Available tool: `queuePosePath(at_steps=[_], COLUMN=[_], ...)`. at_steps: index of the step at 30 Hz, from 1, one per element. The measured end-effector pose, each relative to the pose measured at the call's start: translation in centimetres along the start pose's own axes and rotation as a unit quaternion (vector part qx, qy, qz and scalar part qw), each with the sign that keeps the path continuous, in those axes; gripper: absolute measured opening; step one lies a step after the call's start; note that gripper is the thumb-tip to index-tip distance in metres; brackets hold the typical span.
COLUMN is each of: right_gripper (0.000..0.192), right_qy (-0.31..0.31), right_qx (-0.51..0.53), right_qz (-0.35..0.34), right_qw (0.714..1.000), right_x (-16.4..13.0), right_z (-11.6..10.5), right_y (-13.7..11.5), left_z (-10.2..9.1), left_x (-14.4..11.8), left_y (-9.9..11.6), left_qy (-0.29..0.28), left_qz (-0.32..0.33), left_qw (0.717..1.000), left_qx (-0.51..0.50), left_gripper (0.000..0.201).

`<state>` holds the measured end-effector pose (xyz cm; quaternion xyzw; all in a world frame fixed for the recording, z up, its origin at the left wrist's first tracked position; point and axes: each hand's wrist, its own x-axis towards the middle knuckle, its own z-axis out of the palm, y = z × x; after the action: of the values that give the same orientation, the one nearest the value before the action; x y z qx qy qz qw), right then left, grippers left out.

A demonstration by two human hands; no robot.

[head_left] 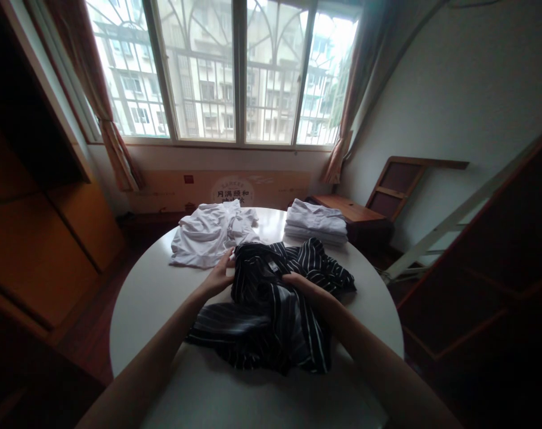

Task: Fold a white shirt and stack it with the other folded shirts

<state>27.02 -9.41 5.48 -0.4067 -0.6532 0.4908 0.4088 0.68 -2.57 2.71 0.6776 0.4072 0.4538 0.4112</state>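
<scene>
Two bare forearms reaching in from the bottom edge over a round white table (154, 298). Between them, a crumpled black garment with thin white stripes (275, 310), heaped at the table's middle. Left hand (219, 275) at the garment's upper left edge, fingers curled and pinching the cloth. Right hand (297, 281) resting on top of the heap, fingers sunk in the folds; grip impossible to tell. Beyond, a loose white shirt (208, 235) spread flat just beside the left hand, and a neat stack of folded white clothes (318, 223) near the far right rim.
</scene>
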Motion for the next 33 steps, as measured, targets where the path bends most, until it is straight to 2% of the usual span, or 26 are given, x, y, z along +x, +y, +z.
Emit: queuePosePath(at_steps=[3, 5, 7, 9, 11, 13, 17, 20, 23, 25, 27, 28, 30, 33], right_gripper=[0.033, 0.034, 0.036, 0.038, 0.04, 0.047, 0.048, 0.041, 0.03, 0.026, 0.029, 0.032, 0.045, 0.061], right_qy=[-0.064, -0.096, -0.092, -0.083, -0.094, -0.096, 0.011, 0.054, 0.048, 0.006, -0.047, -0.067, -0.082, -0.059], right_qx=[0.037, 0.035, 0.056, 0.105, 0.16, 0.203, 0.228, 0.207, 0.097, -0.021, -0.122, -0.156, -0.191, -0.231], right_qz=[-0.027, -0.036, -0.037, -0.017, 0.026, 0.061, 0.025, 0.004, -0.023, -0.033, -0.029, -0.021, -0.005, -0.007], right_qw=[0.997, 0.994, 0.993, 0.991, 0.982, 0.973, 0.973, 0.977, 0.994, 0.999, 0.991, 0.985, 0.978, 0.971], right_x=[-2.8, -3.8, -4.1, -3.6, -2.6, -1.4, 0.6, 1.9, 2.7, 2.6, 2.1, 1.8, 1.3, 1.4], right_z=[-0.5, -0.8, -1.0, -1.2, -1.8, -2.6, -4.2, -5.3, -6.4, -7.1, -7.7, -7.9, -8.3, -8.3], right_y=[-1.5, -2.5, -3.2, -3.3, -3.0, -2.7, -2.6, -2.3, -1.5, -1.1, -0.9, -0.8, -0.4, 0.6], left_z=[-0.1, -0.1, -0.1, -0.1, -0.3, -0.6, -1.8, -2.8, -3.4, -3.6, -3.6, -3.6, -3.9, -4.7], left_x=[-0.5, -0.7, -0.8, -0.7, -0.6, -0.4, 0.3, 0.9, 1.3, 1.2, 0.8, 0.4, -0.4, -1.0], left_y=[0.1, 0.4, 0.9, 1.4, 1.8, 2.1, 2.7, 3.0, 2.4, 1.7, 1.2, 1.1, 1.1, 1.2], left_qy=[-0.078, -0.13, -0.156, -0.153, -0.113, -0.039, 0.116, 0.21, 0.237, 0.189, 0.08, 0.019, -0.083, -0.159], left_qz=[0.04, 0.044, 0.027, 0.006, -0.013, -0.025, -0.025, -0.023, -0.073, -0.104, -0.079, -0.051, 0.007, 0.054], left_qw=[0.994, 0.987, 0.986, 0.988, 0.99, 0.987, 0.959, 0.939, 0.939, 0.963, 0.993, 0.998, 0.986, 0.959], left_qx=[0.072, 0.079, 0.061, 0.004, -0.079, -0.155, -0.256, -0.273, -0.24, -0.162, -0.036, 0.032, 0.142, 0.228], left_gripper=[0.074, 0.059, 0.038, 0.028, 0.03, 0.034, 0.042, 0.038, 0.031, 0.023, 0.018, 0.021, 0.032, 0.043])
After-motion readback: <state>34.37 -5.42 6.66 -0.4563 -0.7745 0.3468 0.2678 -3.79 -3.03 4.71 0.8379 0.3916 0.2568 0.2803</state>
